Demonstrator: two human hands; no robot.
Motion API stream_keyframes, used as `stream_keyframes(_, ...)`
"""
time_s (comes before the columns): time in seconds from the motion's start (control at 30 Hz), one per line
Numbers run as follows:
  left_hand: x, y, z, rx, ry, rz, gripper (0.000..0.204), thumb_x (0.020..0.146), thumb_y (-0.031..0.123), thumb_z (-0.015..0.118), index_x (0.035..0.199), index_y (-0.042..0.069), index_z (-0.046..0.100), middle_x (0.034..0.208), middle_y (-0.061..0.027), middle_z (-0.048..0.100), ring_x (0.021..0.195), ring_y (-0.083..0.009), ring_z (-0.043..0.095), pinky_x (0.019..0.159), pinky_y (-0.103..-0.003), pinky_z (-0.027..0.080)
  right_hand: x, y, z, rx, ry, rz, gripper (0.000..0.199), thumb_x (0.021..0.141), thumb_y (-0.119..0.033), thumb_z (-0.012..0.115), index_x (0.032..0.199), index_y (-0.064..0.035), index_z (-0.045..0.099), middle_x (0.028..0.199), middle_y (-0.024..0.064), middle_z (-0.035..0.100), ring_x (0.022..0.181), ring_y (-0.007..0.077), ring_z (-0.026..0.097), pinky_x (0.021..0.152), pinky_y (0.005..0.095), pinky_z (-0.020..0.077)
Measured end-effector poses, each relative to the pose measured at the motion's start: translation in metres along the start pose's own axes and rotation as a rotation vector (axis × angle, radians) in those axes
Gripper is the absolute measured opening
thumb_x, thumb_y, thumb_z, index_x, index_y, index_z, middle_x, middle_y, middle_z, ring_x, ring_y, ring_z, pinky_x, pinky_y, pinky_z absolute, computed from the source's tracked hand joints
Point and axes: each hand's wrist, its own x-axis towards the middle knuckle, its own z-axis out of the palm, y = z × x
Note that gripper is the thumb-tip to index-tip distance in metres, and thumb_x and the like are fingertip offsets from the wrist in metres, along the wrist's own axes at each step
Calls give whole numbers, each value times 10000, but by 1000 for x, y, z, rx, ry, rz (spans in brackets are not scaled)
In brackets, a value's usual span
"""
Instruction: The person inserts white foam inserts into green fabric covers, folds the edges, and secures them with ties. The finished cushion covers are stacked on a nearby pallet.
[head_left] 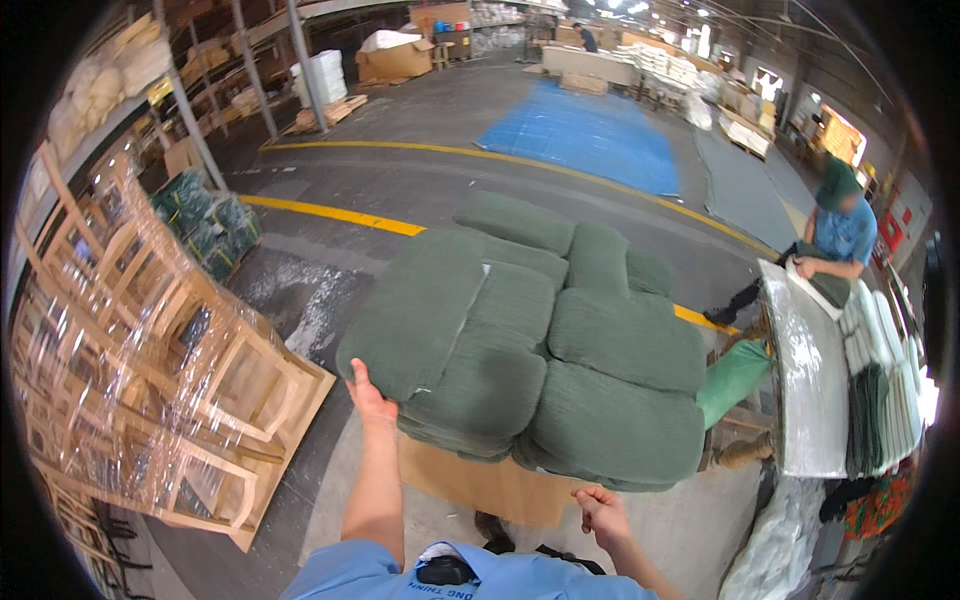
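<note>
A large dark green fabric cushion lies at the left of the stack, overlapping the others. My left hand grips its near left corner, with the fingertips showing at the edge and the rest of the grip partly hidden. More green cushions are stacked in side-by-side piles in front of me. My right hand is just below the near edge of the stack, fingers curled in, with nothing visible in it. Brown cardboard shows beneath the piles.
Plastic-wrapped wooden chair frames stand at left. On the right, a wrapped table bears folded cushions. Behind it a co-worker in a blue shirt handles a green piece. A green bag sits between. A blue sheet covers floor ahead.
</note>
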Motion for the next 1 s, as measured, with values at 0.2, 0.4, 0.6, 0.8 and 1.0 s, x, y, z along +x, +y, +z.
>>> stream_keyframes(0.2, -58, -6, 13, 218, 92, 207, 548, 1073, 376, 601, 1530, 170, 379, 1471, -136, 536, 1269, -342, 597, 990, -543, 549, -5, 76, -116, -51, 339, -109, 152, 1006, -112, 627, 1103, -43, 721, 707, 3, 558, 541, 116, 536, 505, 317, 519)
stream_keyframes(0.4, -239, -100, -56, 427, -32, 15, 509, 1037, 212, 601, 1505, 245, 403, 1347, -166, 566, 881, -314, 654, 679, -420, 581, -168, 302, -304, 210, 838, 531, 159, 978, -76, 599, 985, -2, 739, 796, 158, 725, 630, 235, 727, 523, 355, 591)
stream_keyframes(0.6, -426, -264, -151, 1012, -435, -954, 291, 1059, 295, 573, 1277, 104, 540, 1070, -197, 682, 779, -412, 707, 624, -504, 589, -348, 441, -361, 71, 827, 963, 242, 998, -69, 570, 840, 1, 740, 758, 182, 756, 673, 270, 776, 531, 385, 616)
stream_keyframes(0.8, -600, -375, -105, 1230, -1244, -1061, 255, 1074, 201, 590, 1300, 84, 604, 935, -108, 701, 718, -228, 702, 629, -384, 621, -374, 461, -393, 840, 1180, 541, 200, 1016, -80, 554, 1143, 5, 682, 927, 198, 766, 708, 334, 775, 547, 414, 636)
stream_keyframes(1.0, -686, -468, 10, 1313, -1472, -875, 227, 1095, 165, 542, 1273, 48, 620, 988, -105, 710, 700, -174, 683, 615, -302, 562, -340, 450, -412, 811, 1047, 328, 260, 1016, -186, 578, 1200, -39, 687, 929, 187, 770, 687, 292, 759, 576, 418, 621)
